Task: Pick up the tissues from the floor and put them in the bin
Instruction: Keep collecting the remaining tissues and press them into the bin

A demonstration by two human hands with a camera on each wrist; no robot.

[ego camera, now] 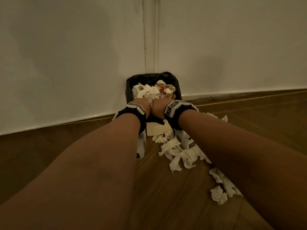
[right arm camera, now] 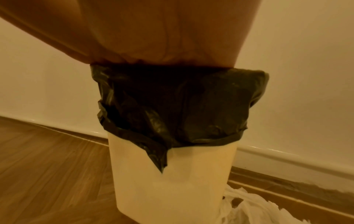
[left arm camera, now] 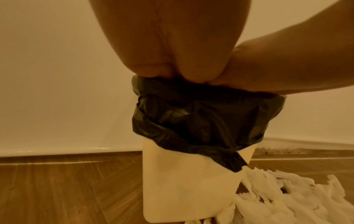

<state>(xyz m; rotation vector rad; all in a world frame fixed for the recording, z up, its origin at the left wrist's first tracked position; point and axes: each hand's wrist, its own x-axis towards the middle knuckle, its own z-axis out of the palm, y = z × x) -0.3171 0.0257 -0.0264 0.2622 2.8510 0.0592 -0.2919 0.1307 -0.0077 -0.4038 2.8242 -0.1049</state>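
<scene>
- Tissues, crumpled white paper pieces, lie scattered on the brown wooden floor in the lower right of the frame, just beside the bin's base; more white tissues fill the bin's mouth at centre.
- Cream plastic bin with a black plastic liner folded over its rim stands against the white wall.
- Left hand and right hand reach side by side over the near rim into the bin; their fingers are hidden among the tissues, so I cannot tell how far open they are or whether they have hold of anything.
- Judged step: delivering or pressing down a load in the bin.
- Next move likely calls for withdrawing both hands and gathering the loose pile on the floor at right.
</scene>
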